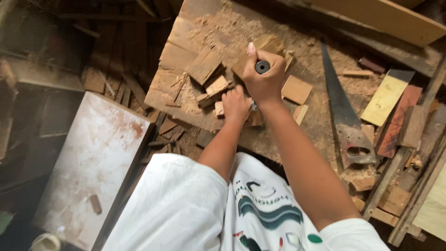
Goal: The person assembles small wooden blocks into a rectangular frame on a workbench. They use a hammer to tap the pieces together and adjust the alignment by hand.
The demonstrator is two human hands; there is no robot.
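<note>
On the sawdust-covered workbench (223,23), left of the handsaw (346,116), the right hand (265,74) is clenched around an upright black-capped tool handle (262,67). Just beside it, the left hand (235,104) is closed on a small wood block (219,108).

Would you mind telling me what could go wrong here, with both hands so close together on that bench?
The right hand grips a dark-handled tool right above the left hand, which steadies a small wood block; a slip could hurt those fingers. The handsaw lies bare beside the right forearm.
</note>
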